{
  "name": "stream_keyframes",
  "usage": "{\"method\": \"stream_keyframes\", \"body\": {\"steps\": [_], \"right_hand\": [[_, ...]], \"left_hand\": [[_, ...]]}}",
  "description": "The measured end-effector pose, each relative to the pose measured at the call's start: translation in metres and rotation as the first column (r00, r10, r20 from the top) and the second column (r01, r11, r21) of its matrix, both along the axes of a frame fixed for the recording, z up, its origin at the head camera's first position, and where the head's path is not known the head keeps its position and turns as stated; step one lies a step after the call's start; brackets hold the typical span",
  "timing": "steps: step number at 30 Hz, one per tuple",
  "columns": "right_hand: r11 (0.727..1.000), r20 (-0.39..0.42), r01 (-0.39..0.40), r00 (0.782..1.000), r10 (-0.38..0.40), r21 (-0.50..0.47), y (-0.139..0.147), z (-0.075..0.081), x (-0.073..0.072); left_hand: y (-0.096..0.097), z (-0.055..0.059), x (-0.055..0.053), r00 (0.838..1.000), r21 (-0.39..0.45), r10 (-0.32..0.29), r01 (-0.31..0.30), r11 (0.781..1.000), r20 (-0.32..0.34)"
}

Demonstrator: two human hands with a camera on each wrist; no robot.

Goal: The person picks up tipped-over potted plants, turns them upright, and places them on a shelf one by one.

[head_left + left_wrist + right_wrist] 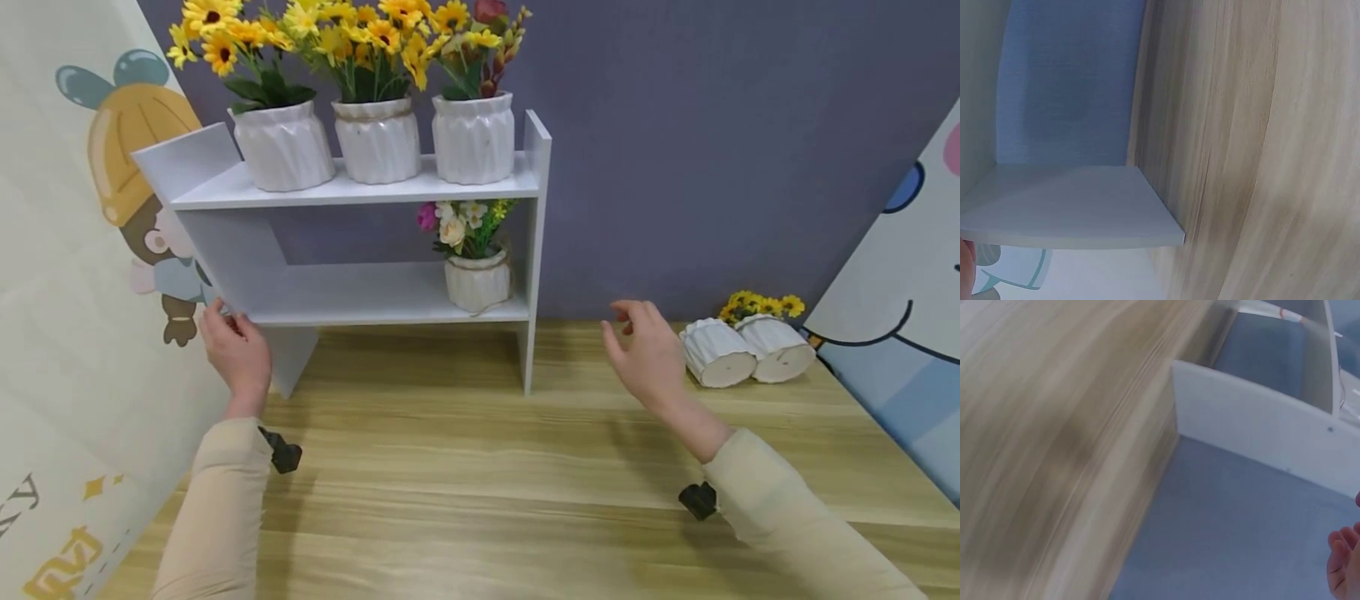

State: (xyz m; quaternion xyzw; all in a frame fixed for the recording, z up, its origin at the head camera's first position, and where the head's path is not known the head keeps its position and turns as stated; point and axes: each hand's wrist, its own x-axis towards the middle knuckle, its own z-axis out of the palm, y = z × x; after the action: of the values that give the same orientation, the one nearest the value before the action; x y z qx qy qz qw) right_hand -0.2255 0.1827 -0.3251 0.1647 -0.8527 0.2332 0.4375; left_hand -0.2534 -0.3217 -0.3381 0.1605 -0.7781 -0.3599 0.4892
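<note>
My left hand (238,354) is at the left side of a white two-tier shelf (390,317), fingertips right at the front edge of its side panel (1066,209). In the left wrist view a finger (966,269) shows along that panel's outer face. Off to the right of the shelf, my right hand (647,354) hovers over the table with fingers loosely bent and nothing in them. On the top tier stand three white pots of flowers, including a left pot (285,148) and a right pot (474,140). A flower pot (478,282) stands at the lower tier's right end.
Two white pots lie tipped over at the table's back right, a near pot (716,350) and a far pot (776,346), with yellow flowers (761,305) behind. A purple-grey wall (675,150) backs the wooden table (465,483). Cartoon-printed panels (60,275) stand at both sides.
</note>
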Motion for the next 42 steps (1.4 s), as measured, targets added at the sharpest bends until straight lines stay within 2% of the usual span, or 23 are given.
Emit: {"method": "stream_keyframes", "body": {"steps": [7, 13, 19, 25, 29, 36, 42], "right_hand": [[0.998, 0.033, 0.059, 0.998, -0.06, 0.025, 0.024, -0.007, -0.002], [0.992, 0.047, 0.122, 0.991, -0.123, 0.032, 0.042, -0.013, -0.003], [0.987, 0.084, 0.157, 0.984, -0.16, 0.041, 0.059, -0.016, -0.005], [0.981, 0.146, 0.181, 0.971, -0.188, 0.062, 0.074, -0.02, -0.008], [0.97, 0.207, 0.228, 0.948, -0.242, 0.089, 0.083, -0.023, -0.01], [0.943, 0.228, 0.297, 0.918, -0.325, 0.15, 0.101, -0.033, -0.022], [0.92, 0.368, 0.322, 0.846, -0.386, 0.225, 0.113, -0.038, -0.032]], "left_hand": [[0.002, 0.006, -0.001, 1.0, -0.006, -0.001, 0.001, 1.0, 0.006], [0.001, 0.011, -0.005, 1.0, -0.033, 0.008, -0.009, 0.999, -0.021], [0.002, 0.017, -0.006, 0.999, 0.023, -0.022, 0.022, 1.0, 0.028], [0.004, 0.015, -0.007, 0.998, 0.054, -0.004, 0.001, 0.999, 0.058], [0.005, 0.012, -0.008, 0.999, 0.05, 0.018, -0.02, 0.999, 0.038], [0.008, 0.01, -0.01, 0.998, 0.031, 0.059, -0.059, 0.998, 0.003], [0.01, 0.011, -0.009, 0.998, 0.049, 0.059, -0.059, 0.997, 0.013]]}}
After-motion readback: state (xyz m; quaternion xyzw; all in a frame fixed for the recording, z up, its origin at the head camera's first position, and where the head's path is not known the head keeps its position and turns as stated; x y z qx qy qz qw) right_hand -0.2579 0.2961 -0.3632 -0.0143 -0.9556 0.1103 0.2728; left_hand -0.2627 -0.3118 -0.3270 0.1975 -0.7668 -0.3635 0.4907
